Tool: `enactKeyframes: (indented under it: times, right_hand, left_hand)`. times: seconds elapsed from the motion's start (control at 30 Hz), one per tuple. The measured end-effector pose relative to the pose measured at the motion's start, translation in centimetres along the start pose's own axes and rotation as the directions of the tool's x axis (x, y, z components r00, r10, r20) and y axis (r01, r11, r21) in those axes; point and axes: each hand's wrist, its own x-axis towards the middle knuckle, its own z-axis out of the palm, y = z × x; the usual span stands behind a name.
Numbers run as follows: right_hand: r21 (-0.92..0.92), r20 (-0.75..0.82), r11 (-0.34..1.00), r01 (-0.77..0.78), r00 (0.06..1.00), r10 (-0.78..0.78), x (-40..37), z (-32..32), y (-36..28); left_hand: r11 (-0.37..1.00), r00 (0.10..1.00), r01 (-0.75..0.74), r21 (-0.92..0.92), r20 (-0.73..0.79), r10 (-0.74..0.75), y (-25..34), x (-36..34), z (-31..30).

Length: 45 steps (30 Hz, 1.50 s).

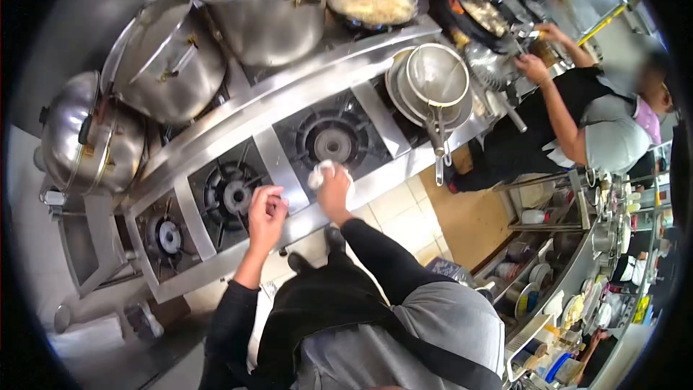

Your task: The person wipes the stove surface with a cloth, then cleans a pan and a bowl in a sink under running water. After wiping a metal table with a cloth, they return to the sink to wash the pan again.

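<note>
White cloth [315,178] is clasped in the right grip [334,191]; likely soft and light, it is best held by a bunched fold; the left grip [267,218] is loosely curled.

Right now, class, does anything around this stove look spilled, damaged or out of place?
No clear spill or damage stands out. Slightly odd is the strainer, whose handle hangs past the front edge of the stove and might get bumped.

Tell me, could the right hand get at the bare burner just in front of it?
Probably yes: the right hand is close by the burner, and no pot stands on it. The hand grips a white cloth, so that would likely touch first.
</note>
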Motion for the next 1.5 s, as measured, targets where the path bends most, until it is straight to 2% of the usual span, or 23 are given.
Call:
enactKeyframes:
  times: [0.07, 0.1, 0.17, 0.2, 0.23, 0.27, 0.3, 0.37, 0.4, 0.43, 0.5, 0.57, 0.6, 0.77, 0.83, 0.9, 1.0, 1.13, 1.17, 1.23, 1.3, 1.37, 1.5]
  right_hand:
    - [-0.015, 0.006, 0.997, 0.07, 0.998, -0.07, -1.6, -1.6, 0.6]
    - [0.035, 0.198, 0.945, 0.325, 0.925, -0.326, -3.0, -3.5, 1.7]
    - [0.192, 0.485, 0.764, 0.616, 0.617, -0.62, -4.4, -7.9, 3.0]
    - [0.328, 0.431, 0.702, 0.632, 0.561, -0.707, -3.0, -7.4, 6.3]
    - [0.199, 0.375, 0.786, 0.586, 0.695, -0.613, -1.9, -9.3, 7.2]
    - [0.006, 0.281, 0.953, 0.302, 0.914, -0.292, -0.6, -8.6, 10.4]
    - [-0.279, -0.011, 0.957, 0.082, 0.996, -0.088, 0.0, -9.7, 8.6]
    - [-0.237, 0.065, 0.972, -0.004, 0.998, 0.021, -2.2, -6.4, 6.3]
    - [-0.079, -0.052, 0.971, 0.225, 0.972, -0.229, -5.4, -0.8, 6.7]
    - [0.069, 0.017, 0.967, 0.245, 0.969, -0.247, -7.7, 0.9, 1.9]
    - [0.289, 0.369, 0.793, 0.537, 0.702, -0.609, -9.2, -1.1, -5.0]
    - [0.34, 0.489, 0.871, 0.354, 0.725, -0.485, -6.8, 3.1, 0.4]
    - [0.241, 0.12, 0.839, 0.487, 0.843, -0.524, -4.5, -1.9, 0.9]
    - [-0.179, -0.296, 0.981, -0.079, 0.955, 0.023, 5.3, -11.3, 12.9]
    - [-0.254, -0.111, 0.965, -0.063, 0.993, 0.036, 10.2, -8.9, 14.3]
    - [-0.238, -0.186, 0.918, 0.318, 0.912, -0.365, 19.2, -3.6, 15.7]
    - [-0.215, -0.23, 0.845, 0.49, 0.815, -0.532, 30.6, 0.9, 14.1]
    - [-0.354, 0.1, 0.909, 0.22, 0.975, -0.197, 22.3, 0.5, 7.0]
    - [-0.493, 0.1, 0.751, 0.439, 0.886, -0.452, 20.2, 0.5, 7.4]
    - [0.005, 0.432, 0.913, 0.408, 0.822, -0.37, 20.9, 0.3, 10.3]
    - [0.067, 0.145, 0.884, 0.463, 0.872, -0.468, 25.5, -2.2, 8.3]
    - [-0.033, -0.1, 0.893, 0.45, 0.887, -0.451, 31.0, -7.1, 4.3]
    - [0.054, -0.018, 0.989, 0.137, 0.991, -0.136, 43.7, -5.2, 7.3]
  left_hand:
    - [0.985, 0.994, 0.072, -0.158, -0.066, -0.083, -0.4, -1.3, 0.1]
    - [0.97, 0.987, 0.104, -0.221, -0.093, -0.127, -0.6, -2.6, -0.4]
    - [0.964, 0.984, 0.125, -0.235, -0.091, -0.15, -1.3, -5.3, -2.8]
    - [0.957, 0.978, 0.152, -0.247, -0.1, -0.182, -1.7, -6.7, -4.2]
    - [0.95, 0.958, 0.195, -0.245, -0.162, -0.238, -2.5, -7.6, -5.2]
    - [0.941, 0.945, 0.213, -0.264, -0.189, -0.267, -3.7, -8.2, -6.1]
    - [0.93, 0.93, 0.235, -0.284, -0.214, -0.3, -5.0, -8.9, -6.9]
    - [0.941, 0.936, 0.223, -0.256, -0.213, -0.28, -7.2, -9.0, -7.8]
    - [0.951, 0.942, 0.202, -0.234, -0.219, -0.254, -7.8, -8.6, -7.9]
    - [0.94, 0.937, 0.232, -0.249, -0.201, -0.284, -7.5, -8.3, -8.1]
    - [0.936, 0.948, 0.153, -0.317, -0.22, -0.23, -9.1, -7.7, -8.0]
    - [0.956, 0.956, 0.157, -0.246, -0.205, -0.209, -7.4, -7.4, -8.8]
    - [0.938, 0.946, 0.153, -0.312, -0.229, -0.23, -8.6, -7.8, -9.0]
    - [0.897, 0.817, 0.341, -0.282, -0.382, -0.431, -12.4, -12.0, -10.6]
    - [0.88, 0.76, 0.391, -0.271, -0.444, -0.475, -12.3, -14.0, -10.7]
    - [0.821, 0.697, 0.54, -0.187, -0.448, -0.56, -11.0, -15.2, -10.6]
    - [0.796, 0.661, 0.568, -0.209, -0.461, -0.592, -8.4, -16.3, -9.4]
    - [0.774, 0.597, 0.591, -0.227, -0.523, -0.609, -6.6, -17.9, -9.6]
    - [0.754, 0.546, 0.602, -0.264, -0.552, -0.63, -6.6, -19.4, -9.5]
    - [0.771, 0.563, 0.584, -0.255, -0.557, -0.611, -8.3, -23.2, -10.1]
    - [0.781, 0.559, 0.599, -0.179, -0.605, -0.567, -9.3, -25.1, -10.4]
    - [0.716, 0.426, 0.631, -0.299, -0.638, -0.641, -7.9, -25.5, -10.9]
    - [0.729, 0.374, 0.609, -0.312, -0.698, -0.611, -5.5, -26.9, -12.1]
